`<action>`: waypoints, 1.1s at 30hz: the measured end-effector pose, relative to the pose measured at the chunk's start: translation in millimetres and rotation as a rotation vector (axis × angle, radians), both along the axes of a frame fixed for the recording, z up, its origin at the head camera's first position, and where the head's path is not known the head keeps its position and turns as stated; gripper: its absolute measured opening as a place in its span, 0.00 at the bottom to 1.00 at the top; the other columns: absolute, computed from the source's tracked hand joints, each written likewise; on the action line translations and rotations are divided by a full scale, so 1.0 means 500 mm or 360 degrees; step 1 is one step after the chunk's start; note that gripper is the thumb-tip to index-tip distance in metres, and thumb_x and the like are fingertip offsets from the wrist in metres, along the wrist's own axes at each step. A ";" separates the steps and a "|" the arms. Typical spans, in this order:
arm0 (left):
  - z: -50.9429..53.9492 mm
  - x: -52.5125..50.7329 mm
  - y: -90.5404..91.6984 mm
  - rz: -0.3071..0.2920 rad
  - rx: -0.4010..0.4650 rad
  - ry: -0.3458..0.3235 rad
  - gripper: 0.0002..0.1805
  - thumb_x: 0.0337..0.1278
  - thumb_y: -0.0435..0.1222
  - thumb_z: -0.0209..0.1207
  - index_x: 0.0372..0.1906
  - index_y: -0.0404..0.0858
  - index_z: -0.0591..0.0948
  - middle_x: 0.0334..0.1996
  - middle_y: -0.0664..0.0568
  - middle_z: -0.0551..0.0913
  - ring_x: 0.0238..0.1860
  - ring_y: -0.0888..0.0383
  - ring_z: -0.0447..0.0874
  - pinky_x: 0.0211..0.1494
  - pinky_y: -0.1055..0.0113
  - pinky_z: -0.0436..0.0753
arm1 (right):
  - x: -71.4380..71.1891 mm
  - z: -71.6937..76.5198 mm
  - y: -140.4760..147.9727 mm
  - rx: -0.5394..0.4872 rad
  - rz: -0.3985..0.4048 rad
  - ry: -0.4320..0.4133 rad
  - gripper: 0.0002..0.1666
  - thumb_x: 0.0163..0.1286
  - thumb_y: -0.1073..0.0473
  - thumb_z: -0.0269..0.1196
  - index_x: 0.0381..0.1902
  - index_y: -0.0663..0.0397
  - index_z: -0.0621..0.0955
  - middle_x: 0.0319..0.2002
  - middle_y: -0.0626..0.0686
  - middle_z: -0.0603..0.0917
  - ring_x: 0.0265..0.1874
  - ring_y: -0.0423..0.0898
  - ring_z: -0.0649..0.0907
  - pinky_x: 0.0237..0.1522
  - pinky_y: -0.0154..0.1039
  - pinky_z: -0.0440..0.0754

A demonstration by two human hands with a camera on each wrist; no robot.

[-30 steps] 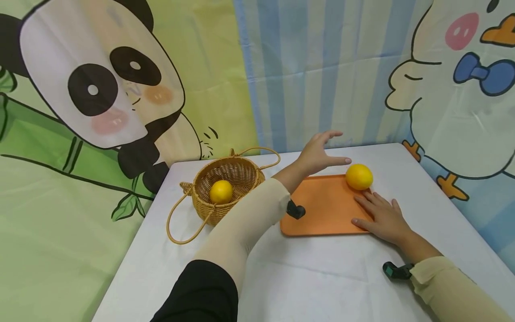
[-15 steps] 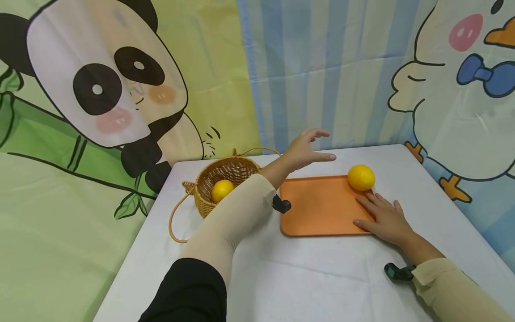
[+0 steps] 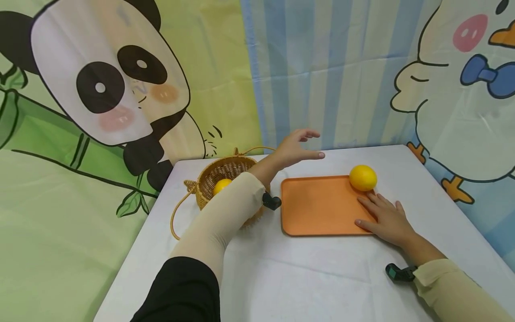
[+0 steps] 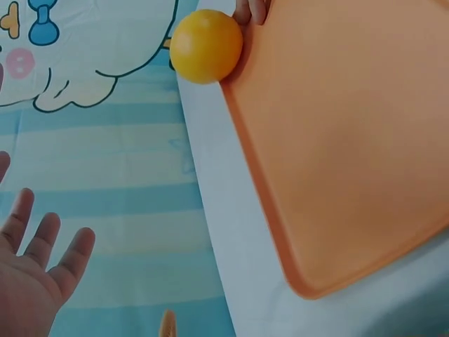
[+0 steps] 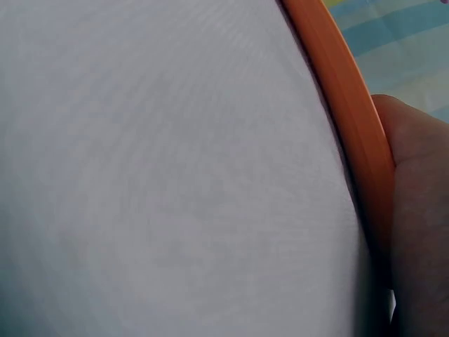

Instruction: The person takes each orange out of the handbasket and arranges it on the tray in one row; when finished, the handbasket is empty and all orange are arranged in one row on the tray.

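Observation:
In the head view my left hand (image 3: 295,150) is in the air between the basket and the tray, fingers and thumb spread, holding nothing. My right hand (image 3: 387,220) rests on the right end of the orange tray (image 3: 318,205), fingers extended. A yellow ball-like fruit (image 3: 363,178) sits at the tray's far right corner, just beyond the right fingertips; the left wrist view also shows this fruit (image 4: 206,46). A second yellow fruit (image 3: 221,186) lies inside the wicker basket (image 3: 205,179), partly hidden by the left forearm. The right wrist view has the thumb against the tray's rim (image 5: 351,112).
A white cloth (image 3: 306,277) covers the table. The basket's handle loop (image 3: 177,214) lies out to its left. Behind the table hang curtains with a panda (image 3: 100,87) and a white bird (image 3: 462,125).
My left hand has moved left, away from the fruit on the tray and toward the basket, and its forearm covers more of the basket. My right hand stays on the tray.

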State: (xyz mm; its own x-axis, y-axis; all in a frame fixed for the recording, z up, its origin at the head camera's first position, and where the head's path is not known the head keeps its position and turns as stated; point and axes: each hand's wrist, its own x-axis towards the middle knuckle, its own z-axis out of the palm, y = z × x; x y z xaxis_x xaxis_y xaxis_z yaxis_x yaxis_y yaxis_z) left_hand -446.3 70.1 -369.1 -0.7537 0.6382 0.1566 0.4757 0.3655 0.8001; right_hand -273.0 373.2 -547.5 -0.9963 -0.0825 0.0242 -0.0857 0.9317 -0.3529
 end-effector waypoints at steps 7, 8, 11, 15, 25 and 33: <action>-0.002 -0.014 -0.041 -0.0023 -0.0037 -0.0030 0.36 0.57 0.52 0.78 0.70 0.54 0.79 0.70 0.59 0.73 0.72 0.57 0.69 0.70 0.54 0.76 | -0.001 -0.007 0.000 -0.0007 0.0005 0.0012 0.57 0.71 0.24 0.61 0.83 0.55 0.65 0.83 0.69 0.54 0.80 0.76 0.52 0.70 0.83 0.31; -0.002 -0.016 -0.047 -0.0024 -0.0044 -0.0031 0.36 0.57 0.52 0.78 0.70 0.54 0.79 0.70 0.59 0.73 0.72 0.57 0.69 0.70 0.54 0.76 | -0.001 -0.008 0.000 -0.0007 0.0005 0.0012 0.57 0.71 0.24 0.61 0.83 0.55 0.65 0.83 0.69 0.54 0.79 0.76 0.52 0.70 0.83 0.31; 0.002 -0.021 -0.062 -0.0025 -0.0043 -0.0024 0.35 0.57 0.52 0.78 0.69 0.53 0.80 0.69 0.58 0.75 0.71 0.57 0.70 0.70 0.54 0.75 | 0.000 -0.008 0.000 -0.0003 0.0009 0.0017 0.57 0.71 0.24 0.61 0.83 0.55 0.65 0.83 0.69 0.54 0.79 0.76 0.52 0.70 0.83 0.31; 0.014 -0.029 -0.084 -0.0037 -0.0016 -0.0013 0.33 0.58 0.49 0.78 0.68 0.49 0.81 0.68 0.55 0.78 0.69 0.55 0.73 0.71 0.54 0.74 | 0.001 -0.006 0.001 -0.0001 0.0020 0.0020 0.57 0.72 0.24 0.61 0.83 0.54 0.65 0.83 0.70 0.54 0.79 0.76 0.53 0.70 0.83 0.32; 0.028 -0.053 -0.145 -0.0136 -0.0025 -0.0106 0.30 0.61 0.45 0.76 0.67 0.47 0.81 0.65 0.54 0.79 0.67 0.55 0.75 0.71 0.57 0.74 | 0.004 -0.004 0.003 -0.0010 0.0022 0.0019 0.56 0.72 0.24 0.61 0.83 0.54 0.64 0.83 0.70 0.54 0.79 0.76 0.52 0.70 0.83 0.32; 0.026 -0.065 -0.188 -0.0136 0.0001 -0.0142 0.30 0.62 0.43 0.76 0.67 0.48 0.81 0.66 0.54 0.79 0.69 0.54 0.75 0.71 0.55 0.75 | 0.005 0.002 -0.001 -0.0013 0.0021 0.0020 0.56 0.72 0.25 0.61 0.83 0.55 0.64 0.83 0.70 0.54 0.79 0.76 0.52 0.70 0.83 0.32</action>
